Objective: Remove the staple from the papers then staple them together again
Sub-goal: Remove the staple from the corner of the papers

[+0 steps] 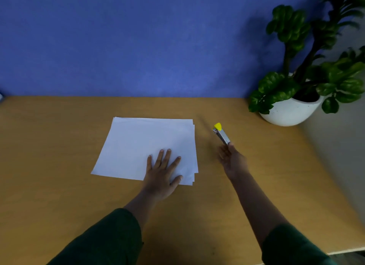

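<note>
A small stack of white papers (138,144) lies flat on the wooden desk (59,185), its sheets slightly fanned at the right edge. My left hand (163,172) rests flat on the stack's near right part, fingers spread. To the right of the papers, my right hand (232,160) holds the rear end of a silver stapler (222,135) with a yellow tip. The stapler points away from me and sits just off the stack's far right corner. No staple is visible in the papers.
A potted green plant in a white bowl-shaped pot (290,112) stands at the desk's far right corner. A blue wall (138,37) runs along the back edge. The desk's right edge slants down at the right of the view.
</note>
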A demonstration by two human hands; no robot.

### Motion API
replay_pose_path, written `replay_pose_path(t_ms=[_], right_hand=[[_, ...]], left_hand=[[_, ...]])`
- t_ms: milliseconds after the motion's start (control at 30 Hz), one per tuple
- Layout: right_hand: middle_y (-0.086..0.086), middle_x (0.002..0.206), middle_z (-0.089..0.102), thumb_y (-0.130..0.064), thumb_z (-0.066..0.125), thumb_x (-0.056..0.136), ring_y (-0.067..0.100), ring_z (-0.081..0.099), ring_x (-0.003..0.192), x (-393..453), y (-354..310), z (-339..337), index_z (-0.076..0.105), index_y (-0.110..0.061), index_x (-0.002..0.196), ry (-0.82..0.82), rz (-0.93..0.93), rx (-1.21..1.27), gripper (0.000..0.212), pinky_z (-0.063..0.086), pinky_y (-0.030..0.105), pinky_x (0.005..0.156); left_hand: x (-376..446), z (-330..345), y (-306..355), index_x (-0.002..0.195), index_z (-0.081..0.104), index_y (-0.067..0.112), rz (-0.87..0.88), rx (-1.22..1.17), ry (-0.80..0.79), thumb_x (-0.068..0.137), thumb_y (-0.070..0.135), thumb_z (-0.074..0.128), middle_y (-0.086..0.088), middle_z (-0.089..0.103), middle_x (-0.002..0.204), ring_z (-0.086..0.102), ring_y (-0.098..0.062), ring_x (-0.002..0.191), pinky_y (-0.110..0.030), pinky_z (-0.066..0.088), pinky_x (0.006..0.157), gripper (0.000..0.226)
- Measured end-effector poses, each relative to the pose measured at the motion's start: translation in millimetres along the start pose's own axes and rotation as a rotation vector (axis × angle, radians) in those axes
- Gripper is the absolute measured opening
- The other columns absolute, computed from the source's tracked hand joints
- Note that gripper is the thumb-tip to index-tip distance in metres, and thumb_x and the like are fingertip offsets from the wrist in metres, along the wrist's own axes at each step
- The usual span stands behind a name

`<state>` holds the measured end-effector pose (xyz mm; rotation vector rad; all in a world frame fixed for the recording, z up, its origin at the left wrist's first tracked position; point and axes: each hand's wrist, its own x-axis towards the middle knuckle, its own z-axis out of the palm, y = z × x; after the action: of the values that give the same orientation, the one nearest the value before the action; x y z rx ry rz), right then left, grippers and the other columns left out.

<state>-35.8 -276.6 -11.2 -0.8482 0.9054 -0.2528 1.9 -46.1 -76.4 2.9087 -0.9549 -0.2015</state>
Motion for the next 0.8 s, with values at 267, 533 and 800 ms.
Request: replay_pose_path(t_ms=[267, 533, 800], right_hand=[[-0.001, 0.088, 0.074, -0.026, 0.036, 0.101, 0.008, 0.071, 0.083, -39, 9, 2, 0.057, -0.014, 0.100, -0.180, -0.140, 0.251, 0.024, 0.054, 0.027, 0.083], [0.002, 0.075, 0.068, -0.027, 0.037, 0.100, 0.011, 0.070, 0.070, -61, 23, 8, 0.058, -0.008, 0.086, -0.247, -0.162, 0.112, 0.032, 0.059, 0.027, 0.072], [0.014, 0.076, 0.063, -0.028, 0.039, 0.101, 0.023, 0.062, 0.067, -86, 67, 36, 0.055, 0.000, 0.089, -0.248, 0.351, -0.035, 0.034, 0.055, 0.029, 0.050]], left_hand=[[-9, -8, -29, 0.150, 0.006, 0.040, 0.115, 0.037, -0.061, 0.090, 0.065, 0.020, 0.004, -0.008, 0.161, -0.010, -0.021, 0.148, -0.052, -0.011, 0.115, 0.066], [-36, -32, -65, 0.150, 0.000, 0.039, 0.229, 0.042, -0.245, 0.093, 0.060, 0.028, 0.005, -0.016, 0.160, -0.017, -0.019, 0.147, -0.052, -0.011, 0.116, 0.067], [-47, -48, -78, 0.150, 0.006, 0.040, 0.260, 0.024, -0.331, 0.093, 0.055, 0.039, 0.007, -0.015, 0.160, -0.017, -0.016, 0.147, -0.051, -0.008, 0.117, 0.067]])
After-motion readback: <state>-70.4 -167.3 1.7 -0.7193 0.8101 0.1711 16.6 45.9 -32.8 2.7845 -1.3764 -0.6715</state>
